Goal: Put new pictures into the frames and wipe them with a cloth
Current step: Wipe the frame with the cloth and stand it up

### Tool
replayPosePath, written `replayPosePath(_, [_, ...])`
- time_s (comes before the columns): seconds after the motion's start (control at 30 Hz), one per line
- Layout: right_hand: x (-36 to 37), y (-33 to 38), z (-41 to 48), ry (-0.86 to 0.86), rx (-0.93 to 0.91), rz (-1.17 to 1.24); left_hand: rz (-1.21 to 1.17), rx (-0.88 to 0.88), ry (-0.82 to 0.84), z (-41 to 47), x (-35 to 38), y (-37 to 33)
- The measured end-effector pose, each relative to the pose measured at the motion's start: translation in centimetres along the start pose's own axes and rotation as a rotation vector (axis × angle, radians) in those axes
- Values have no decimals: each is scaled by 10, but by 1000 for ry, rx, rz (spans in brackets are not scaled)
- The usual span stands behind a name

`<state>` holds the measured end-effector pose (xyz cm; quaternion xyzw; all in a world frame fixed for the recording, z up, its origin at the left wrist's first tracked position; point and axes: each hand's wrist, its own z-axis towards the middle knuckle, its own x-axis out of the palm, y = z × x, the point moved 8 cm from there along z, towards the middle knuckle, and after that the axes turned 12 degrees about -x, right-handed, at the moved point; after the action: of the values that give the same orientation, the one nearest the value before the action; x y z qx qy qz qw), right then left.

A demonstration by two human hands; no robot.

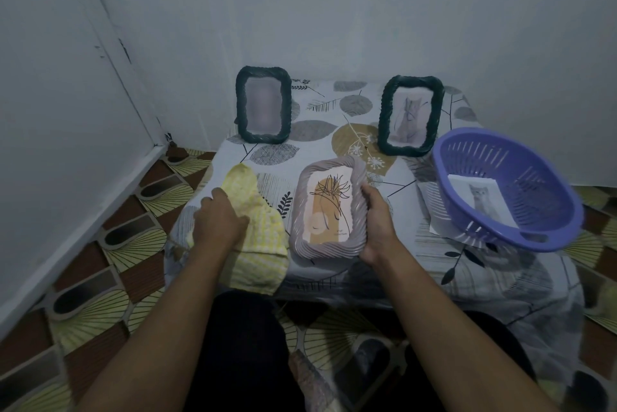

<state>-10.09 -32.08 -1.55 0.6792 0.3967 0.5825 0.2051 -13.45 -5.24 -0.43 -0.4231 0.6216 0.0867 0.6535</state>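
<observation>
So the pale frame [329, 211] already has its new picture in. It's tilted up off the surface [334, 104], with my right fingers [365, 193] curled round its right edge. My left fingers [213, 198] are bent down onto the yellow cloth [263, 244] just left of it, grabbing it I'd say, so wiping looks like the next step. Two dark frames [263, 104] stand well beyond my fingers; can't tell if they're done. The basket [541, 191] off to the right holds a cat picture [480, 199].
</observation>
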Motion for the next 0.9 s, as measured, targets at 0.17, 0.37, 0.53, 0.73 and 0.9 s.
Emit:
replayPosePath(0.17, [-1,-2,-2,-4,9,-17,-34,-3,-16,0,1,4])
replayPosePath(0.37, [-2,-3,-3,-3,18,-19,-223,27,-35,-5,-7,5])
replayPosePath(0.53, [-2,-3,-3,-8,18,-13,-91,-34,-66,-5,-15,7])
replayPosePath(0.73, [-2,-2,-2,11,25,-14,115,-24,-16,-6,-15,5])
replayPosePath(0.9, [1,0,-2,16,22,-13,-52,43,52,-15,-14,-7])
